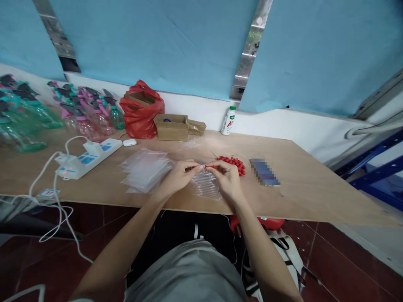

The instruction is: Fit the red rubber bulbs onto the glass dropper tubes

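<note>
Both hands meet in a pinch just above the table. My left hand (181,176) is closed on what looks like a thin clear tube, mostly hidden by the fingers. My right hand (229,178) pinches a small red cap (207,166) at the left hand's fingertips. Directly under the hands lies a row of thin clear tubes (206,188), side by side. Beyond my right hand is a heap of red caps (234,162). Clear plastic bags (146,170) are stacked flat to the left of my left hand.
A phone (265,172) lies right of the caps. Behind stand a white bottle (228,121), a cardboard box (172,129) and a red plastic bag (141,115). Leftward are a white power strip (88,159) with cables, an earbud case (129,142) and several spray bottles (91,117).
</note>
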Available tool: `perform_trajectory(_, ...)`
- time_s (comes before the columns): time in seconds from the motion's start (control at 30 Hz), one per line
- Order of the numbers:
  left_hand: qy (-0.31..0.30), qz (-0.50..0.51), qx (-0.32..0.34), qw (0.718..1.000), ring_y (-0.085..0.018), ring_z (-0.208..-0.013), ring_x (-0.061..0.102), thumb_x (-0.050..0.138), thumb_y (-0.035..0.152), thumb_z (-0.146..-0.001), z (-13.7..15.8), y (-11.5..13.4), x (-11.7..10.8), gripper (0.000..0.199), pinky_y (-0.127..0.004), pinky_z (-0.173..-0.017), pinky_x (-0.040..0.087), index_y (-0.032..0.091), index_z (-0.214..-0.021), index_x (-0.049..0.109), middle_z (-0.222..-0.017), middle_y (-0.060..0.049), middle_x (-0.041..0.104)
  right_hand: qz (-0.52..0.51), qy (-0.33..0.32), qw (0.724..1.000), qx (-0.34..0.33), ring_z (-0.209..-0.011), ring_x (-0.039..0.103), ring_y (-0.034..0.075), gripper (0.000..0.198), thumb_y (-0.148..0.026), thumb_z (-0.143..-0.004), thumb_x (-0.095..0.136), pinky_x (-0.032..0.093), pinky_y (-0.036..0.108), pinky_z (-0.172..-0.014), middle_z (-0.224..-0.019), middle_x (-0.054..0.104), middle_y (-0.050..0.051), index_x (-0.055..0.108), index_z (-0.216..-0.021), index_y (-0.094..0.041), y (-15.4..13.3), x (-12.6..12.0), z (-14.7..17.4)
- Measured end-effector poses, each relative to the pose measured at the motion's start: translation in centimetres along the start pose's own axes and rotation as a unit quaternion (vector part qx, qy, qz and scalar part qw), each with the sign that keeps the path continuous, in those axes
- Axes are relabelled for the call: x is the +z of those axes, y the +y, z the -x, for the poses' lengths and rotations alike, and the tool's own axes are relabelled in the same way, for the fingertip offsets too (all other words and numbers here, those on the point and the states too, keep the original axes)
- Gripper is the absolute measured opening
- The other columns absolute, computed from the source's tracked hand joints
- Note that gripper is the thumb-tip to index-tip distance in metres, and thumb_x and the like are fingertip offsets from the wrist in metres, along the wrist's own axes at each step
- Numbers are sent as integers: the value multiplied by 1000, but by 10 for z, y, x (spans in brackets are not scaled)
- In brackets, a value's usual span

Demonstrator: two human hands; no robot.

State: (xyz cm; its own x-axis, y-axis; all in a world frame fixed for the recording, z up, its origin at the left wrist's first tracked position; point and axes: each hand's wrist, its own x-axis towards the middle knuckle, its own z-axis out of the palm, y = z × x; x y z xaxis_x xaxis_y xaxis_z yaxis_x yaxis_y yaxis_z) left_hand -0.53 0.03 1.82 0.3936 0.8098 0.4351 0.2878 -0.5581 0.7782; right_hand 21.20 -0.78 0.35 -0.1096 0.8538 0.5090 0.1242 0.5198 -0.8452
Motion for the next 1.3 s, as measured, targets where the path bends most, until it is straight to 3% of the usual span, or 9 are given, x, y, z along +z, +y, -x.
perform_trajectory(0.2, -7, 25, -7, 1000, -20, -91, 72, 61, 39, -107, 0, 6, 0, 30, -33, -88, 53, 22, -104, 85, -99, -5, 81, -37, 7, 999, 12, -93, 78, 25, 18, -39, -91, 83, 61, 39, -91, -100, 84, 7, 85, -101, -24, -2, 1, 1)
perform_trajectory(0.5, 23, -50, -17, 998, -19, -82, 65, 60, 38, -106, 4, 11, 1, 29, -32, -76, 47, 25, -107, 87, -89, -4, 75, -18, 7, 1000, 17, -96, 78, 27, 17, -42, -90, 84, 60, 43, -97, -98, 84, 7, 88, -97, -26, -1, 1, 1)
perform_trajectory(0.93, 19, -83, 1, 996, -18, -77, 61, 60, 37, -107, 3, 17, 0, 30, -31, -71, 42, 24, -103, 87, -85, -4, 71, -40, 3, 999, 18, -95, 80, 26, 16, -38, -88, 87, 62, 42, -95, -99, 85, 6, 89, -99, -28, -2, 0, 1)
perform_trajectory(1.1, 12, -101, 21, 995, -18, -78, 60, 59, 36, -108, 4, 17, -3, 30, -31, -71, 41, 24, -102, 86, -85, -4, 69, -40, -32, 998, 29, -92, 80, 25, 19, -39, -88, 88, 62, 40, -91, -100, 86, 6, 89, -102, -27, 1, -5, 0)
perform_trajectory(1.3, 59, -84, 26, 994, -16, -77, 60, 73, 39, -99, 1, 13, -2, 19, -31, -73, 43, 24, -101, 84, -91, -3, 72, -71, -46, 995, 56, -92, 80, 23, 36, -41, -86, 88, 62, 35, -83, -105, 85, 6, 83, -118, -25, -5, -10, -1)
